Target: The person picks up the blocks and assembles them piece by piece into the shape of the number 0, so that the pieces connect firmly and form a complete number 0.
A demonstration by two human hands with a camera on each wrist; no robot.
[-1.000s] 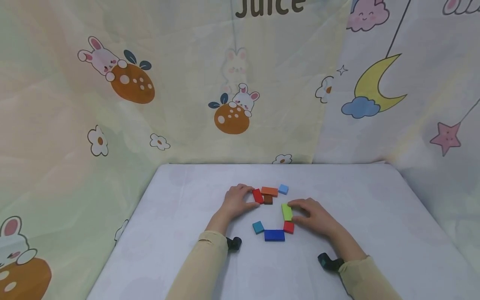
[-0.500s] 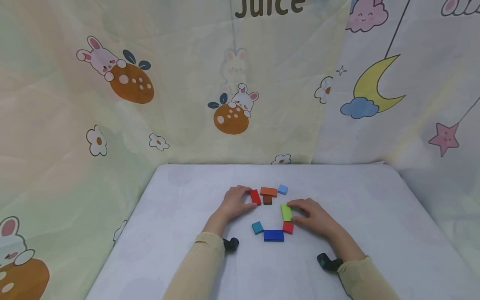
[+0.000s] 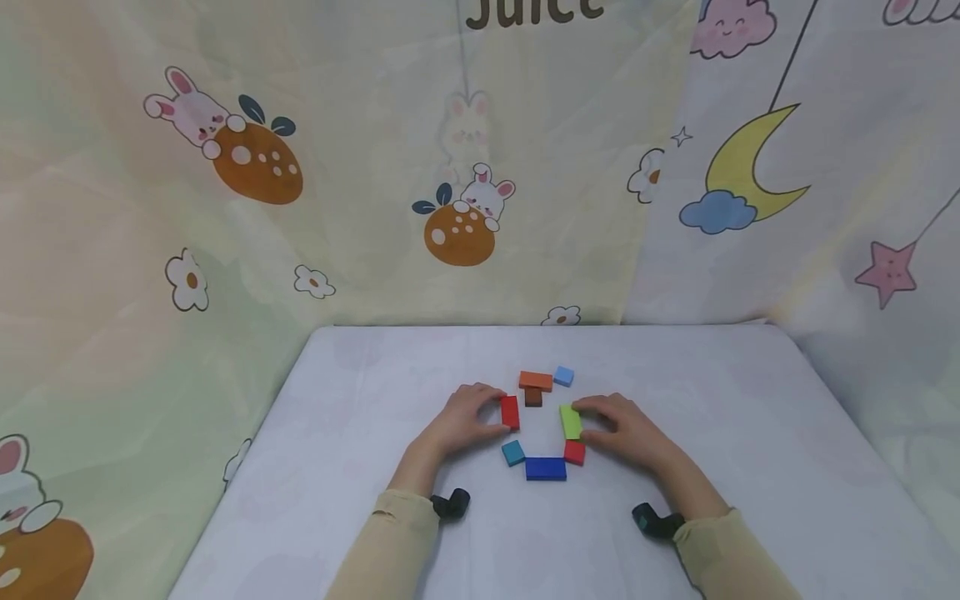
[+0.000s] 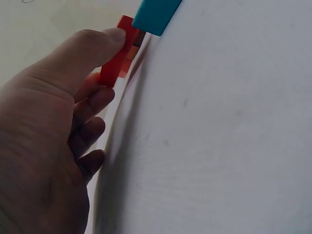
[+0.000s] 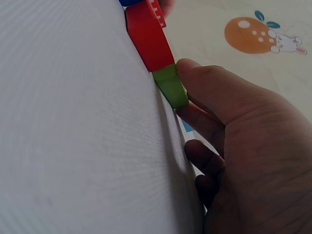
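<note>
My left hand [image 3: 459, 421] pinches a long red block [image 3: 510, 412] between thumb and fingers. In the left wrist view the thumb presses on one end of that red block [image 4: 116, 63]. Across from it, my right hand [image 3: 628, 429] grips a lime green block [image 3: 571, 422] by its two ends. The green block touches a smaller red block [image 3: 574, 452], which meets a dark blue block [image 3: 546, 469] at the front. At that blue block's left corner lies a teal block [image 3: 513, 452]. Farther back, a brown block [image 3: 533, 397] sits against an orange block [image 3: 536, 381].
A light blue block [image 3: 564, 376] lies beside the orange one, at the back of the loose ring of blocks. White cloth covers the table [image 3: 750, 417]. A printed curtain [image 3: 360, 167] hangs behind it. Black cameras [image 3: 452, 505] are strapped to both wrists.
My left hand has drawn the long red block toward me, away from the orange and brown blocks and closer to the teal one. The right hand stays on the green block.
</note>
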